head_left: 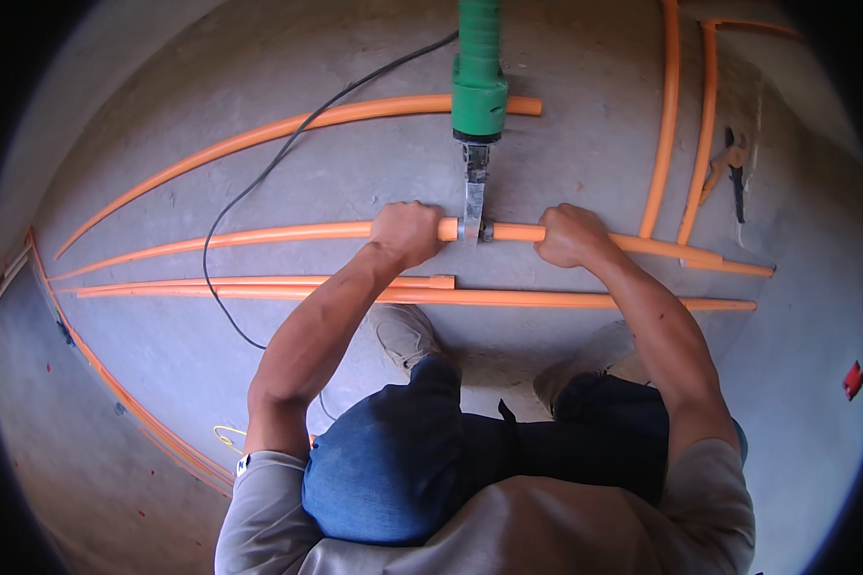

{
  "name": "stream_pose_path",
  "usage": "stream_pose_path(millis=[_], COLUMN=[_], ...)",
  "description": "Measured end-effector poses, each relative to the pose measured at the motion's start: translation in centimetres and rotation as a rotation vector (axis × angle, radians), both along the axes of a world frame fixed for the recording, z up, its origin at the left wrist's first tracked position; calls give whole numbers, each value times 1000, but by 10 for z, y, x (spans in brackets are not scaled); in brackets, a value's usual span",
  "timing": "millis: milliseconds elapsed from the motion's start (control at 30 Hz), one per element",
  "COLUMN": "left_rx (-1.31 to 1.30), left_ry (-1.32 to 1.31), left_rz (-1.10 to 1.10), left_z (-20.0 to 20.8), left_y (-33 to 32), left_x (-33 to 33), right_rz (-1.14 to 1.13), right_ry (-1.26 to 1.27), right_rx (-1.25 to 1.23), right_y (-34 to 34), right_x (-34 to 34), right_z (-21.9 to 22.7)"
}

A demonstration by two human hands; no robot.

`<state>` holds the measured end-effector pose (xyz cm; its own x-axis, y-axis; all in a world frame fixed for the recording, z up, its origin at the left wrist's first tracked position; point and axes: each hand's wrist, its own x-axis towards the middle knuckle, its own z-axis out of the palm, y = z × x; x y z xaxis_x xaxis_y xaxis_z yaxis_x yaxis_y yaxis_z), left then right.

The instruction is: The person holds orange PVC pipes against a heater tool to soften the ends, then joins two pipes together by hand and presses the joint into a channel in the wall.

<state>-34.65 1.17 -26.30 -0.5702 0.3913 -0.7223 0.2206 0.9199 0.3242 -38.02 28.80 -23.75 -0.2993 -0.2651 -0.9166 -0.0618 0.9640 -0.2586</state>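
My left hand [408, 233] is wrapped round an orange pipe [288, 233] that runs off to the left. Another orange pipe [518, 232], reaching right, is gripped in my right hand [571, 235]. Between the two fists stands a green pipe-welding heater [478, 96], its flat metal plate [473, 196] pointing toward me. Both pipe ends meet the metal fittings on opposite sides of that plate. How deep they sit there I cannot make out. Neither hand touches the heater.
A dark cord [225, 211] curves across the pipes at left. Beyond lies a long orange pipe [355, 112], passing under the heater; nearer are more pipes [537, 298] before my shoes [405, 335]. Upright pipes [662, 125] and a plier-like tool [735, 172] are at right.
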Motion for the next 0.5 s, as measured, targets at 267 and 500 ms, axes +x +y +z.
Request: stream_pose_path(millis=[267, 500], left_rx=[-8, 34], left_ry=[47, 83], left_rz=[8, 22], left_z=[2, 0], left_y=[3, 2], left_x=[2, 5], right_rz=[-24, -55], right_ry=[47, 464], right_rx=[-17, -169], right_y=[7, 12], right_x=[9, 49], right_z=[-6, -24])
